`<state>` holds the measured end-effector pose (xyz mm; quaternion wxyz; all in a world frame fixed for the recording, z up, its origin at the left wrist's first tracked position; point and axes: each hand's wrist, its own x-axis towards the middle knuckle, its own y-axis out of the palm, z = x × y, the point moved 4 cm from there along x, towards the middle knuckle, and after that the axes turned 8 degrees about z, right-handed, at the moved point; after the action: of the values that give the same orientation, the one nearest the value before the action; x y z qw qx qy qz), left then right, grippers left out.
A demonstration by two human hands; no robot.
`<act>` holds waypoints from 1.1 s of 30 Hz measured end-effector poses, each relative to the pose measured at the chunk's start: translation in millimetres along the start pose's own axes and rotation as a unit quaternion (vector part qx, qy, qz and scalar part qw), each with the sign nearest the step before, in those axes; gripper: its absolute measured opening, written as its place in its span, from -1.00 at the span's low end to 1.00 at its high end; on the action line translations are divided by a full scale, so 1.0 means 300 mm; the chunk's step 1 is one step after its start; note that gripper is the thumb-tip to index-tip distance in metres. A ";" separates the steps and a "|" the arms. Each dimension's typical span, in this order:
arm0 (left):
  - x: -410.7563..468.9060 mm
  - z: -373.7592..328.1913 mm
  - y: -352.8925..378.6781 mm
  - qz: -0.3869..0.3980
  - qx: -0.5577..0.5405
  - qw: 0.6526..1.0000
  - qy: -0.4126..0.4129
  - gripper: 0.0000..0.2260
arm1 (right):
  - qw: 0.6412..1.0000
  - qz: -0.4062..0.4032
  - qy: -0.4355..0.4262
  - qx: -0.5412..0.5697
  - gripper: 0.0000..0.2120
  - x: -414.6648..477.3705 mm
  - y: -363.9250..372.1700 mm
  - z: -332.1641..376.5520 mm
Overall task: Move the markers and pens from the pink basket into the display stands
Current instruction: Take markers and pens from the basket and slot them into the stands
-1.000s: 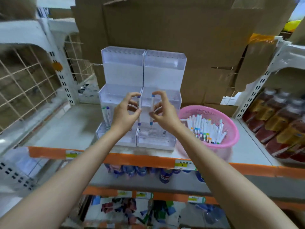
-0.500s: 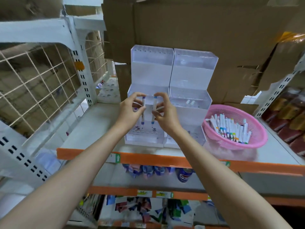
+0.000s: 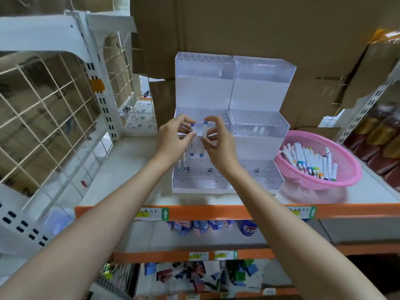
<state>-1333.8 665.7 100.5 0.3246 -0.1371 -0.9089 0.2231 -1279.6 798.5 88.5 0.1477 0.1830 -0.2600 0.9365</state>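
Observation:
Two clear stepped display stands sit side by side on the shelf, the left stand (image 3: 202, 87) and the right stand (image 3: 263, 94). My left hand (image 3: 173, 139) pinches a white marker with blue caps (image 3: 192, 146), held upright in front of the left stand's lower tier. Beside it my right hand (image 3: 218, 141) pinches a second blue-capped white marker (image 3: 202, 146), also upright. The pink basket (image 3: 346, 174) stands to the right of the stands and holds several white markers and pens (image 3: 309, 159) with coloured caps. Two white markers (image 3: 258, 129) stand in the right stand's middle tier.
The shelf (image 3: 357, 195) has an orange front edge with price labels. Cardboard boxes (image 3: 238, 29) fill the space behind the stands. A white wire rack (image 3: 43, 109) stands at the left, brown bottles (image 3: 381, 137) at the far right. Lower shelves hold packaged goods.
Both hands with their markers have shifted from the seam between the stands over to the front of the left stand. The camera view has swung left, so the basket now sits further right.

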 end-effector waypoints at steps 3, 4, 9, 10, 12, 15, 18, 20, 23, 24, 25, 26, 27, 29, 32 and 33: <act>-0.002 0.019 -0.001 0.004 -0.004 1.000 0.001 -0.83 | 1.000 -0.004 -0.001 -0.001 -0.63 0.003 0.015 -0.003; -0.006 0.022 0.001 0.008 -0.005 1.000 0.002 -0.83 | 1.000 -0.010 -0.003 -0.002 -0.64 0.003 0.018 -0.005; -0.014 0.037 0.010 0.017 -0.029 0.999 -0.007 -0.83 | 1.000 -0.011 -0.005 -0.012 -0.68 -0.001 0.032 -0.018; -0.014 0.039 0.010 0.018 -0.030 0.999 -0.006 -0.83 | 1.000 -0.007 -0.003 -0.015 -0.68 -0.003 0.035 -0.021; -0.011 0.041 0.010 0.024 -0.027 0.999 -0.003 -0.84 | 1.000 -0.011 -0.002 -0.014 -0.69 -0.007 0.037 -0.025; -0.007 0.046 0.009 0.038 -0.016 0.999 0.006 -0.86 | 1.000 -0.014 -0.002 -0.005 -0.70 -0.012 0.041 -0.029; -0.005 0.044 0.005 0.055 0.011 0.998 0.030 -0.89 | 1.000 -0.006 0.002 -0.002 -0.72 -0.014 0.046 -0.029; -0.007 0.036 0.005 0.065 0.042 0.995 0.058 -0.91 | 1.000 -0.001 0.003 -0.006 -0.73 -0.015 0.047 -0.029; -0.009 0.030 0.009 0.077 0.088 0.988 0.097 -0.93 | 1.000 0.006 0.000 -0.019 -0.76 -0.019 0.046 -0.030; -0.008 0.030 0.011 0.083 0.098 0.986 0.104 -0.94 | 1.000 0.008 -0.002 -0.026 -0.78 -0.020 0.046 -0.028; -0.008 0.029 0.011 0.090 0.107 0.984 0.110 -0.93 | 0.999 0.009 -0.005 -0.034 -0.78 -0.022 0.047 -0.026; -0.006 0.027 0.012 0.095 0.116 0.982 0.114 -0.93 | 0.999 0.010 -0.007 -0.042 -0.78 -0.023 0.047 -0.024; -0.005 0.026 0.012 0.099 0.123 0.980 0.117 -0.93 | 0.999 0.011 -0.009 -0.048 -0.77 -0.024 0.047 -0.022; -0.002 0.023 0.014 0.108 0.130 0.979 0.118 -0.92 | 0.998 0.014 -0.008 -0.055 -0.77 -0.024 0.046 -0.019; -0.005 0.024 0.019 0.118 0.143 0.975 0.121 -0.93 | 0.998 0.016 -0.008 -0.060 -0.77 -0.026 0.044 -0.015; -0.008 0.023 0.021 0.121 0.146 0.974 0.122 -0.93 | 0.998 0.016 -0.008 -0.063 -0.77 -0.026 0.044 -0.014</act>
<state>-1335.8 668.0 91.6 0.4199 -0.2234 -0.7970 0.3722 -1278.6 788.6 76.2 0.1417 0.1763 -0.3222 0.9193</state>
